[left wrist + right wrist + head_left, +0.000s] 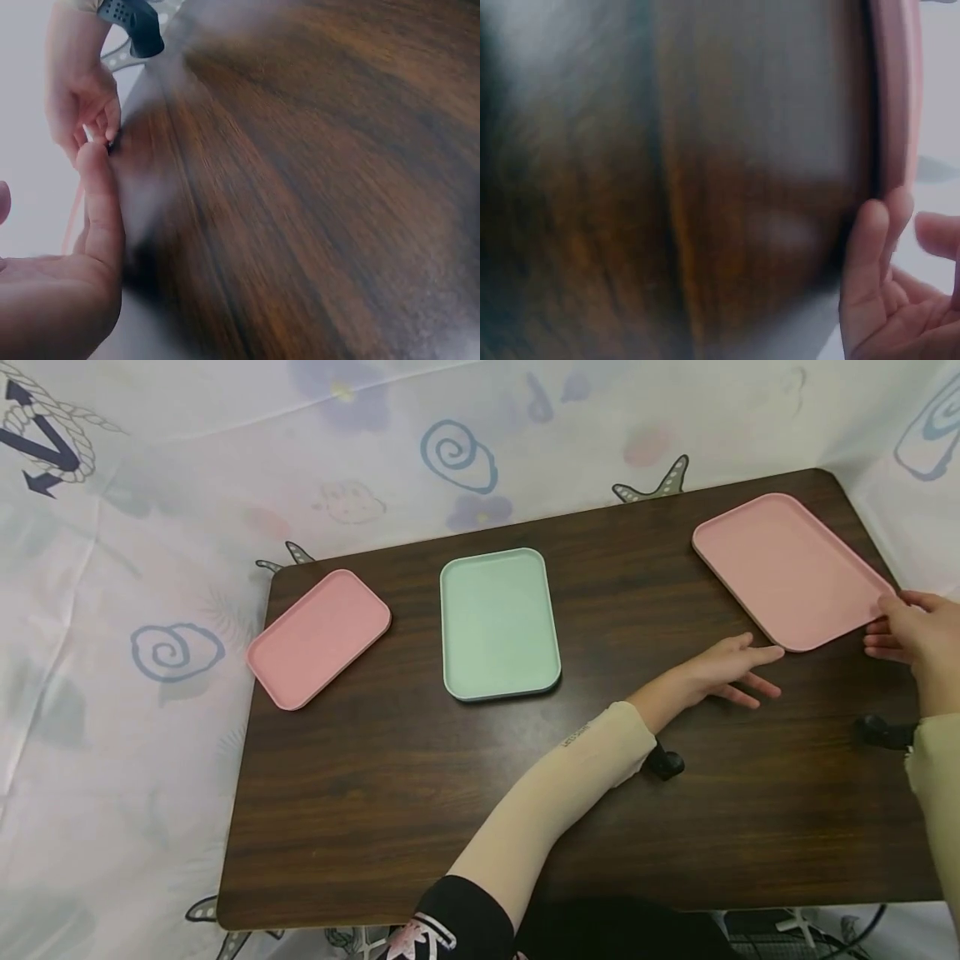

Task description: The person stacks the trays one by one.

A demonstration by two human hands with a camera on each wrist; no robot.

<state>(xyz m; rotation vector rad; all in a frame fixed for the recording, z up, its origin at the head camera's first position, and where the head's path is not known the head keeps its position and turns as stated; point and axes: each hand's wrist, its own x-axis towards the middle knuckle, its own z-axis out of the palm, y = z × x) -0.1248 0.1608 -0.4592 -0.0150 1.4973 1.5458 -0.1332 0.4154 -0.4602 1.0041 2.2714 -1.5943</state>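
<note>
A large pink tray [795,568] lies on the dark wooden table at the right. My left hand [731,668] is at its near left corner, fingers spread, one fingertip at the rim. In the left wrist view, that hand [71,277] has an extended finger. At the tray's near right corner is my right hand [911,631], fingertips against the rim. The right wrist view shows this hand [900,300] touching the end of the tray edge [894,97], with the thumb apart. A green tray [498,622] lies mid-table, and a smaller pink tray [318,639] farther left.
The wooden table [360,827] stands against a patterned cloth [225,468] behind and at both sides. Black wrist devices [665,762] show under the forearms. Cables [862,935] and a metal frame are visible below the near edge.
</note>
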